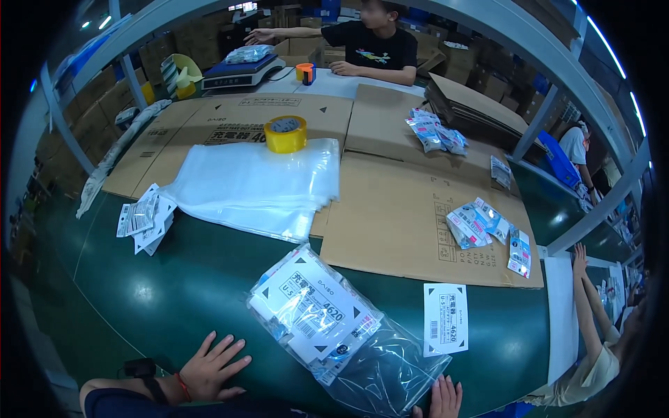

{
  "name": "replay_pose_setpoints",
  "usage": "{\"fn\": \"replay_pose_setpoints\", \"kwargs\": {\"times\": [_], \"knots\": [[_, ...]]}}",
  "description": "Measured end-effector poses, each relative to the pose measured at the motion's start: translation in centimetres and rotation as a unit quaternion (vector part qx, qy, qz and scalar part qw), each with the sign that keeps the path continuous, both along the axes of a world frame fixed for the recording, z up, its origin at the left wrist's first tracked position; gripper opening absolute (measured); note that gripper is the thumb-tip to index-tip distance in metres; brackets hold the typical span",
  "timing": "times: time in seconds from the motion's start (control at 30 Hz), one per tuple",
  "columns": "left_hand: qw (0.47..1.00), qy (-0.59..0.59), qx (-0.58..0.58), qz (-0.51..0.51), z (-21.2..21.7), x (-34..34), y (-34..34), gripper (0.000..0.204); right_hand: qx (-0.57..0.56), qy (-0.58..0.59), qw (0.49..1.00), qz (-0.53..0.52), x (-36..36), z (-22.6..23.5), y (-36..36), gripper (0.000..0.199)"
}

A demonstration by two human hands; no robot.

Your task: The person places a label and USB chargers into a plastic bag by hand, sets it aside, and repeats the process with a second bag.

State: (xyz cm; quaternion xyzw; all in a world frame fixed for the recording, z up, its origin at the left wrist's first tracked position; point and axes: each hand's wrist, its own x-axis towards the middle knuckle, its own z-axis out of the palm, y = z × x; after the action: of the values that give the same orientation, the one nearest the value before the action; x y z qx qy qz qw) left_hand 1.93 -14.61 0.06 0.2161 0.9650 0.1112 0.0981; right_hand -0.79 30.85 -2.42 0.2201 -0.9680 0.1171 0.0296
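- At nine o'clock, white cards (155,228) overlap in a loose fan, a clear packet (139,213) on top; their dark printing is too small to read.
- At seven o'clock, the left hand (208,371) lies on the smooth, glossy green table (150,306); its grip is loose and empty, the fingers spread.
- Toward ten o'clock, flat, milky film bags (244,188) form a layered stack, its edges wavy and shiny.
- At eleven o'clock, a thick, glossy yellow tape roll (286,136) sits on the stack's far edge, with print inside its core.
- At six o'clock lies the clear plastic bag (353,340), plump with small packets toward ten o'clock, slack and creased toward four. Under its film shows a white card (317,310) with bold black characters, corner triangles and a barcode.
- At five o'clock, the right hand (444,400) rests beside the bag's slack end; whether its grip pinches the film, I cannot tell.
- Between four and five, a flat white label (446,334) bears similar printing turned sideways.
- At three o'clock, glossy blue, white and pink packets (477,223) lie on matt brown cardboard (390,209) printed with dark lettering.
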Motion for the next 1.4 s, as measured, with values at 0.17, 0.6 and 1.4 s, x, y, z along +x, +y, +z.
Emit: {"fn": "replay_pose_setpoints", "kwargs": {"times": [0.17,0.6,1.4], "knots": [[1.0,-0.001,0.01,0.001,0.0,0.0,0.1,0.069,-0.002,0.0,1.0,-0.007,0.1,0.2,-0.1,0.065],[1.0,-0.005,0.014,0.004,0.1,0.0,-0.1,0.068,-0.002,0.014,1.0,-0.008,0.1,-0.5,-0.1,0.063],[0.999,-0.007,0.03,0.009,-0.2,-0.2,-0.4,0.067,0.034,0.058,0.998,0.009,0.0,-2.2,1.3,0.065]]}}
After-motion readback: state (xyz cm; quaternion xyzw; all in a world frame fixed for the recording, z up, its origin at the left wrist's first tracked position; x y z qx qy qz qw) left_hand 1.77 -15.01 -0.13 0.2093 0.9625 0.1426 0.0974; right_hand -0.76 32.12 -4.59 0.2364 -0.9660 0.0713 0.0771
